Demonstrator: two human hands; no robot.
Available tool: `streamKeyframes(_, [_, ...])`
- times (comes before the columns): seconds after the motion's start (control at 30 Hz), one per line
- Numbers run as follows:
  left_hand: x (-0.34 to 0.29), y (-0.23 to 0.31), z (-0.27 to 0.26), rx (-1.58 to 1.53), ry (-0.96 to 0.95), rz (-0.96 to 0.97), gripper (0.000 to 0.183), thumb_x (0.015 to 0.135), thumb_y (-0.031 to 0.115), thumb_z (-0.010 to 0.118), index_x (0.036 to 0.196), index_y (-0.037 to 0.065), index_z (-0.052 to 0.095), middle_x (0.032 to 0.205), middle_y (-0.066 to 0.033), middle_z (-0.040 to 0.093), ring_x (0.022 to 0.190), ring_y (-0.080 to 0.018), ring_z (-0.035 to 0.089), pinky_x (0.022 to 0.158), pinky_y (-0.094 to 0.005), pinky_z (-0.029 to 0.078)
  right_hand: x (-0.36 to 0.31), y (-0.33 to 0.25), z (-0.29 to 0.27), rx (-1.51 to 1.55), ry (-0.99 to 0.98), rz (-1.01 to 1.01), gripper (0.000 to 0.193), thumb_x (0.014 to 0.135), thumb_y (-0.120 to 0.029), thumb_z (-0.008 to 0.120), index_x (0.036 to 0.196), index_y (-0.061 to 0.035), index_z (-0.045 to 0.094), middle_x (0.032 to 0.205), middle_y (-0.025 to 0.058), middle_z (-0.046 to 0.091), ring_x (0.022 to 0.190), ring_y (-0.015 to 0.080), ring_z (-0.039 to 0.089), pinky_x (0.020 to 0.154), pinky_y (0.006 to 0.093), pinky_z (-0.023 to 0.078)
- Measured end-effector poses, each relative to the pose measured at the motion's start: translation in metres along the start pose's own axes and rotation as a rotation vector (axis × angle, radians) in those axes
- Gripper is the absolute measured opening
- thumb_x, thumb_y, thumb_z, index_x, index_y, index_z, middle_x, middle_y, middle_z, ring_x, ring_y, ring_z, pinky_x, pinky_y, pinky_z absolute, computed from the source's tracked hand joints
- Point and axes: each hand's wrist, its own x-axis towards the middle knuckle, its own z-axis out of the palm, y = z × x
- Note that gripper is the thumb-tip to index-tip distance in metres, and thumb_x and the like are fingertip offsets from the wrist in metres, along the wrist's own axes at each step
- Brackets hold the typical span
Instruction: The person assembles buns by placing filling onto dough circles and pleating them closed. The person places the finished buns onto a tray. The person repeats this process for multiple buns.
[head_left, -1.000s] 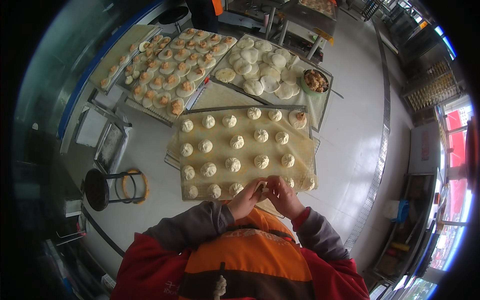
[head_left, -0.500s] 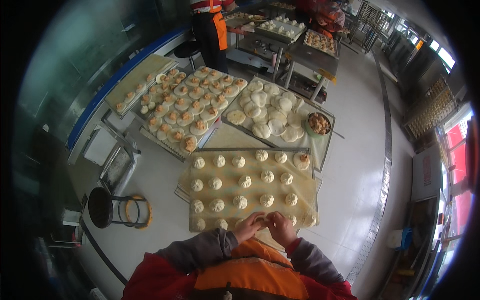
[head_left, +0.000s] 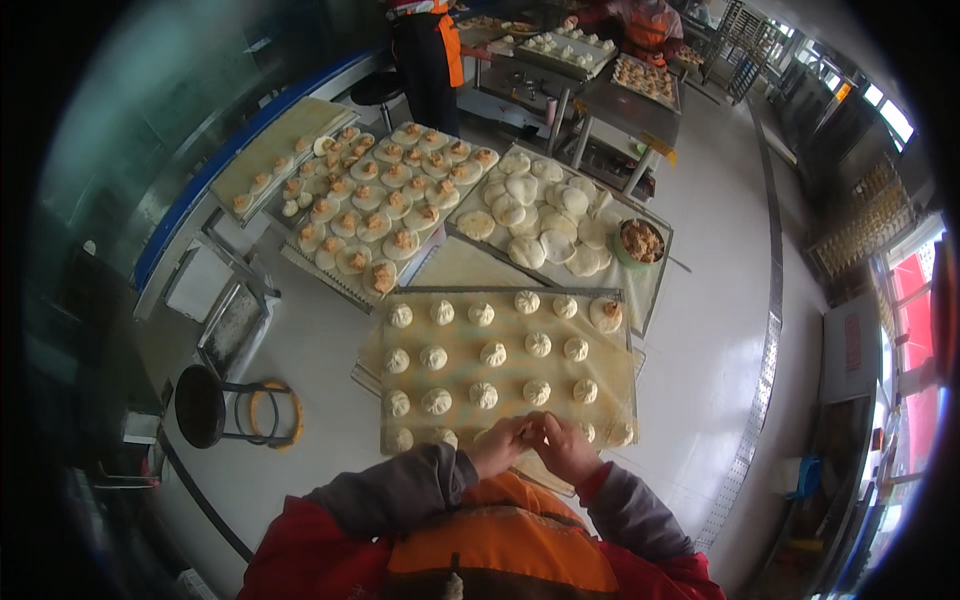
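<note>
My left hand (head_left: pixel 497 449) and my right hand (head_left: pixel 566 449) meet over the near edge of a lined tray (head_left: pixel 460 378). Their fingers are closed together around a dough bun, which they almost wholly hide. Rows of pleated white buns (head_left: pixel 484 395) sit on the tray ahead of my hands. At its far right corner lies an open dough round with filling (head_left: pixel 605 315). A few buns in the nearest row are partly covered by my hands.
Farther left stands a tray of dough rounds topped with filling (head_left: pixel 374 226). Flat dough wrappers (head_left: pixel 557 248) and a green bowl of filling (head_left: pixel 640 243) lie on another tray at the back. A stool (head_left: pixel 201 407) is at left. Co-workers (head_left: pixel 427 60) stand at the far tables.
Both hands stay together at the tray's near edge, with the fingers slightly shifted and drawn closer. The view has tilted a little. At the back, a co-worker's upper body shows more clearly.
</note>
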Motion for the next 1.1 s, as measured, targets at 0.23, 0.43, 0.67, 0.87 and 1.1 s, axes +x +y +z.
streamKeyframes(0.23, [0.007, 0.031, 0.008, -0.847, 0.315, -0.800, 0.049, 0.105, 0.052, 0.036, 0.125, 0.012, 0.054, 0.101, -0.0017, 0.064, 0.084, -0.0128, 0.062, 0.055, -0.0290, 0.053, 0.007, 0.003, 0.003, -0.179, 0.058, -0.065, 0.008, 0.088, -0.010, 0.062, 0.095, -0.0081, 0.065, 0.085, 0.0099, 0.063, 0.078, 0.0322, 0.064, 0.066, 0.0424, 0.053])
streamKeyframes(0.43, [0.012, 0.020, 0.021, -0.816, 0.298, -0.634, 0.044, 0.107, 0.048, 0.034, 0.114, 0.012, 0.059, 0.085, 0.0004, 0.059, 0.066, -0.0081, 0.055, 0.044, -0.0250, 0.043, 0.006, 0.006, -0.011, -0.110, 0.084, -0.112, 0.011, 0.082, -0.007, 0.064, 0.093, -0.0082, 0.063, 0.084, 0.0103, 0.060, 0.079, 0.0324, 0.062, 0.068, 0.0412, 0.052])
streamKeyframes(0.67, [0.033, 0.018, 0.020, -0.419, 0.258, -0.455, 0.044, 0.105, 0.052, 0.039, 0.110, 0.013, 0.058, 0.075, 0.0029, 0.054, 0.058, -0.0039, 0.045, 0.043, -0.0224, 0.031, 0.003, 0.007, -0.024, -0.118, 0.077, -0.125, 0.010, 0.084, -0.006, 0.063, 0.094, -0.0066, 0.062, 0.086, 0.0117, 0.062, 0.080, 0.0320, 0.063, 0.069, 0.0412, 0.051])
streamKeyframes(0.87, [0.032, 0.047, 0.002, -0.613, 0.072, -0.735, 0.053, 0.103, 0.061, 0.033, 0.112, 0.014, 0.056, 0.071, 0.0032, 0.049, 0.052, -0.0046, 0.042, 0.042, -0.0220, 0.031, 0.000, 0.011, -0.027, -0.201, 0.085, -0.218, 0.012, 0.083, -0.005, 0.066, 0.093, -0.0057, 0.061, 0.085, 0.0111, 0.062, 0.078, 0.0319, 0.063, 0.069, 0.0415, 0.051])
streamKeyframes(1.1, [0.030, 0.028, -0.003, -0.588, -0.114, -0.507, 0.057, 0.101, 0.065, 0.031, 0.119, 0.015, 0.052, 0.074, 0.0009, 0.051, 0.054, -0.0077, 0.045, 0.042, -0.0216, 0.031, 0.001, 0.013, -0.027, -0.163, 0.075, -0.285, 0.017, 0.082, -0.001, 0.070, 0.093, -0.0053, 0.060, 0.085, 0.0097, 0.064, 0.077, 0.0309, 0.064, 0.068, 0.0396, 0.053])
